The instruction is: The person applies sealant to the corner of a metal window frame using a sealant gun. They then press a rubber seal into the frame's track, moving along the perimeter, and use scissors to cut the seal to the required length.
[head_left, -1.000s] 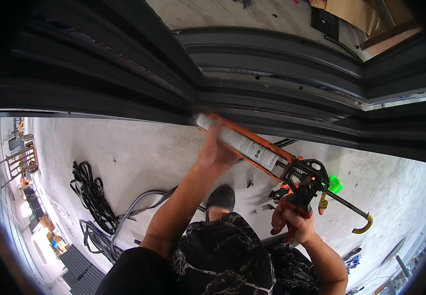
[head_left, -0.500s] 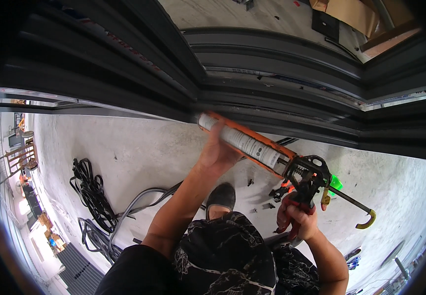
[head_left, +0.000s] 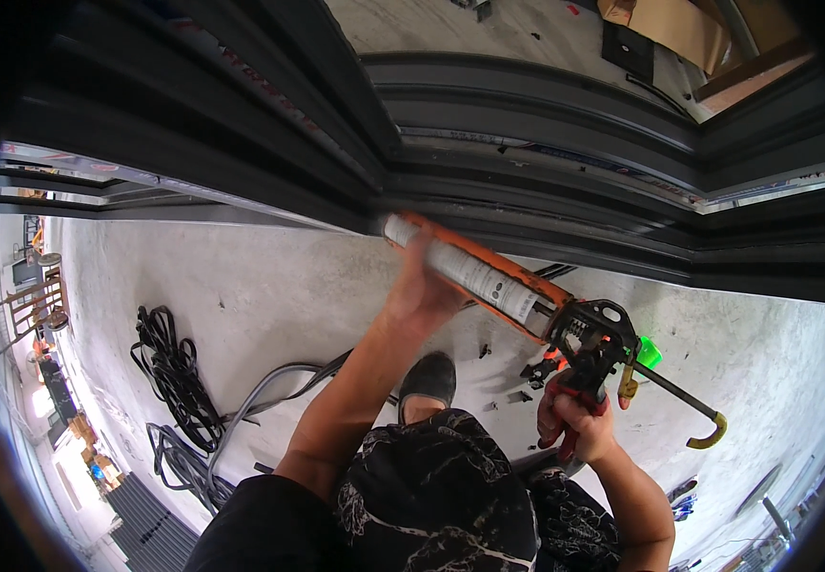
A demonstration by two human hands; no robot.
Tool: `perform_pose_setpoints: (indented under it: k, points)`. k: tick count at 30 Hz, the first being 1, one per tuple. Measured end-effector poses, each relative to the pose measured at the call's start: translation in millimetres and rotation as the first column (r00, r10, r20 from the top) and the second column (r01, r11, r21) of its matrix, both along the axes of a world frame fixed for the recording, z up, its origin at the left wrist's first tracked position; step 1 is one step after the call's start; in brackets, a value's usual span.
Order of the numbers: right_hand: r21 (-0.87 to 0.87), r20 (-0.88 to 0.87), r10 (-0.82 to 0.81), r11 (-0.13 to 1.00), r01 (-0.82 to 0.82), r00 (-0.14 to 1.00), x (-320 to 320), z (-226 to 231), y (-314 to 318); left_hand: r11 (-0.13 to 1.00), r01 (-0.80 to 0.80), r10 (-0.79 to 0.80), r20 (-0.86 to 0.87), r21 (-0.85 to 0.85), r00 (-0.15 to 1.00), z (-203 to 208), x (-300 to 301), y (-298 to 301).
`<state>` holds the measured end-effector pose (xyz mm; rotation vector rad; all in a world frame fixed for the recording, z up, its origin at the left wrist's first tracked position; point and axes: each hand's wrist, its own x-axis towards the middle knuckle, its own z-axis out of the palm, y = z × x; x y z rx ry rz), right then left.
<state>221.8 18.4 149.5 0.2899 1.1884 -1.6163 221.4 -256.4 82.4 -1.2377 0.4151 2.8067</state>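
Across the middle slants an orange caulking gun (head_left: pixel 512 270) loaded with a white printed sealant tube (head_left: pixel 488 282). My left hand (head_left: pixel 420 291) wraps round the front part of the barrel, supporting it from below. At the other end my right hand (head_left: pixel 579 424) is closed round the red handle and trigger (head_left: pixel 574 391). The gun's rod (head_left: pixel 674 391) sticks out to the right and ends in a yellow hook. The front of the gun points at the inner corner of a dark grey metal frame (head_left: pixel 527 214); its nozzle is hidden against the dark profile.
Coiled black cables (head_left: pixel 179 377) lie on the concrete floor (head_left: pixel 250 276) at the left. A bright green object (head_left: pixel 649 355) and small dark pieces lie beyond my right hand. Cardboard (head_left: pixel 670 33) is at the far right. My shoe (head_left: pixel 428 379) stands below the gun.
The view has shifted very slightly. Both hands keep their grip on the caulking gun, and its front end stays at the frame corner.
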Motion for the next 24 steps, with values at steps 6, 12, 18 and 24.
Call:
perform_pose_setpoints:
  k: [6, 12, 18, 24]
  points:
    - [0.123, -0.038, 0.031, 0.992, -0.026, 0.999, -4, 10, -8, 1.000, -0.013, 0.013, 0.029, -0.013, 1.000, -5, -2, -2]
    - [0.166, -0.063, 0.096, 0.983, -0.084, 0.993, -8, 15, -9, 1.000, -0.010, 0.010, -0.027, 0.020, 1.000, -8, 0, -3]
    - [0.075, -0.047, 0.024, 0.997, -0.020, 0.999, -5, 12, -7, 0.999, 0.038, -0.039, -0.024, -0.036, 0.999, -3, -2, -3]
    - [0.025, -0.092, 0.045, 0.999, -0.043, 0.995, -5, 12, -4, 0.999, 0.030, -0.032, -0.034, -0.037, 0.999, -2, -5, -2]
